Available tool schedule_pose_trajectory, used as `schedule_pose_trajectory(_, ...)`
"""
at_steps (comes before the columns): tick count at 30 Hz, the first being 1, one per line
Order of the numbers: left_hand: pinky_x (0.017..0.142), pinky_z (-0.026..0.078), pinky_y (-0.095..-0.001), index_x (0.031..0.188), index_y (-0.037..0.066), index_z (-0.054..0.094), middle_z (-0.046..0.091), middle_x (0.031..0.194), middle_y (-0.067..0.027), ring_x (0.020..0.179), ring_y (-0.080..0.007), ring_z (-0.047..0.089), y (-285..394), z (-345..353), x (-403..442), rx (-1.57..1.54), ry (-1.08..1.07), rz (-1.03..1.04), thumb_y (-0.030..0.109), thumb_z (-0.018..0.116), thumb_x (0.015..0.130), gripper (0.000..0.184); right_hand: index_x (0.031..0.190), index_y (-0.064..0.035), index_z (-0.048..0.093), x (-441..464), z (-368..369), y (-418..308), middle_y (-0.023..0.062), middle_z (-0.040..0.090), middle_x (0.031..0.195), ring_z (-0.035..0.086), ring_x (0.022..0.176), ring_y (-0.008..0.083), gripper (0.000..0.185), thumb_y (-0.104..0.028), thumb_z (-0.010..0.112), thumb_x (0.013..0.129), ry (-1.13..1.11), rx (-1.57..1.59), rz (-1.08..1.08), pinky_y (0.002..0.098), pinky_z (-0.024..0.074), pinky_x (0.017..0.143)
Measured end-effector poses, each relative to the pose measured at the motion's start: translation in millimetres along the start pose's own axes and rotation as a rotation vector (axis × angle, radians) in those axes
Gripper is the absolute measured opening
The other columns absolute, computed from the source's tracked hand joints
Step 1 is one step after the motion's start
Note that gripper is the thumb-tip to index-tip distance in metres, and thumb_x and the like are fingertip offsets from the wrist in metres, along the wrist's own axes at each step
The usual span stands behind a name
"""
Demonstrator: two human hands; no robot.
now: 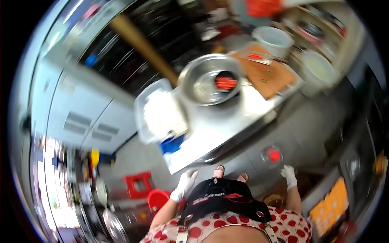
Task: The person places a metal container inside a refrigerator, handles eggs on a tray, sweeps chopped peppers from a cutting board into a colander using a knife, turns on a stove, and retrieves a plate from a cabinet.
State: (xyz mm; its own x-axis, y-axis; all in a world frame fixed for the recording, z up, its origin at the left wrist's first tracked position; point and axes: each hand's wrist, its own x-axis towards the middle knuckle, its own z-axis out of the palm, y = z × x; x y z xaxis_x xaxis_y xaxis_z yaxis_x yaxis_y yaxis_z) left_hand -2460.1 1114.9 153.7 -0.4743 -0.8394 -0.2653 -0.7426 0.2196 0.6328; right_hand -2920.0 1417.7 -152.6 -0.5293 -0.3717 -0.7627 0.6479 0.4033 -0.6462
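Note:
My left hand (187,183), in a white glove, hangs near the front left corner of the steel table (202,141); its fingers are blurred and I cannot make out their pose. My right hand (288,174), also gloved in white, is low on the right, near a clear container with a red item (273,154) on the floor. No held object shows in either hand. On the table stands a large steel bowl (198,83) with a dark container of red pieces (225,83) inside. Left of it is a clear bin of white material (163,115).
An orange-brown cutting board (269,79) lies at the table's right end, near two white buckets (273,40). A red stool (138,184) and red bucket (159,199) are at lower left. A tray of orange sheet (330,206) is at lower right.

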Motion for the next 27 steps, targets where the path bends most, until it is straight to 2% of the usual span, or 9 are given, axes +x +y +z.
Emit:
schedule_pose_trajectory(2,0.087,0.045,-0.0383,0.108,0.000,0.062,0.063,0.105,-0.0223,0.101,-0.0371,0.059,-17,-11,-12,-0.029,0.056,-0.074,0.026,0.055,0.089,0.033,0.090,-0.0079,0.057,4,19,-33,0.0086,0.059,0.066,0.056,0.050,0.0205,0.017,-0.025,0.060,0.087,0.075,-0.111,0.083,0.0336,0.0465,0.042)
schedule_pose_trajectory(6,0.085,0.047,-0.0349,0.109,0.000,0.061,0.065,0.102,-0.0205,0.098,-0.0317,0.062,-70,-36,-42,-0.019,0.186,-0.191,0.025,0.056,0.090,0.032,0.082,-0.0084,0.060,-2,89,-86,0.0033,0.056,0.061,0.052,0.047,0.0142,0.024,-0.030,0.056,0.091,-0.052,-0.150,-0.185,0.0274,0.0429,0.042)
schedule_pose_trajectory(8,0.085,0.047,-0.0345,0.110,-0.001,0.061,0.065,0.103,-0.0203,0.098,-0.0320,0.062,-92,-45,-61,-0.029,0.237,-0.250,0.025,0.056,0.091,0.032,0.080,-0.0088,0.060,-36,160,-129,0.0007,0.054,0.058,0.050,0.046,0.0105,0.027,-0.031,0.053,0.093,-0.081,-0.181,-0.389,0.0243,0.0403,0.041)
schedule_pose_trajectory(12,0.086,0.047,-0.0356,0.110,-0.001,0.061,0.064,0.104,-0.0212,0.100,-0.0337,0.061,-118,-81,-88,-0.117,0.303,-0.387,0.025,0.053,0.091,0.033,0.075,-0.0035,0.060,-133,302,-186,-0.0006,0.051,0.056,0.042,0.043,0.0068,0.032,-0.027,0.051,0.094,-0.365,-0.311,-0.367,0.0222,0.0358,0.041)
schedule_pose_trajectory(14,0.088,0.046,-0.0394,0.110,0.001,0.061,0.062,0.108,-0.0223,0.102,-0.0378,0.058,-141,-96,-95,-0.164,0.324,-0.455,0.027,0.051,0.091,0.034,0.073,-0.0011,0.060,-179,363,-188,0.0004,0.052,0.058,0.043,0.046,0.0073,0.033,-0.025,0.051,0.094,-0.577,-0.467,-0.449,0.0230,0.0374,0.044)
schedule_pose_trajectory(20,0.081,0.048,-0.0381,0.105,-0.003,0.062,0.064,0.097,-0.0252,0.095,-0.0374,0.062,-263,-139,-68,-0.219,0.338,-0.495,0.028,0.054,0.089,0.037,0.086,0.0021,0.063,-283,501,-146,0.0044,0.060,0.070,0.056,0.062,0.0109,0.025,-0.016,0.047,0.093,-1.152,-0.834,-0.300,0.0243,0.0474,0.061)
schedule_pose_trajectory(24,0.085,0.048,-0.0364,0.107,-0.004,0.062,0.064,0.102,-0.0252,0.098,-0.0355,0.062,-369,-175,-13,-0.318,0.242,-0.471,0.030,0.056,0.088,0.040,0.098,0.0004,0.062,-314,588,-96,0.0036,0.061,0.080,0.057,0.071,0.0094,0.022,-0.016,0.047,0.095,-1.272,-0.855,-0.343,0.0238,0.0485,0.067)
schedule_pose_trajectory(26,0.086,0.048,-0.0367,0.107,-0.004,0.062,0.063,0.102,-0.0257,0.100,-0.0362,0.061,-420,-238,16,-0.144,0.134,-0.394,0.031,0.057,0.087,0.041,0.098,-0.0003,0.062,-350,668,-65,0.0037,0.061,0.081,0.057,0.072,0.0095,0.022,-0.016,0.047,0.095,-1.145,-0.806,-0.115,0.0241,0.0489,0.068)
schedule_pose_trajectory(27,0.085,0.048,-0.0344,0.108,-0.004,0.062,0.065,0.102,-0.0230,0.097,-0.0312,0.063,-439,-255,19,-0.140,0.188,-0.380,0.029,0.058,0.088,0.039,0.098,-0.0004,0.062,-378,702,-74,0.0039,0.061,0.082,0.058,0.071,0.0098,0.021,-0.015,0.047,0.095,-1.099,-0.908,-0.237,0.0239,0.0488,0.068)
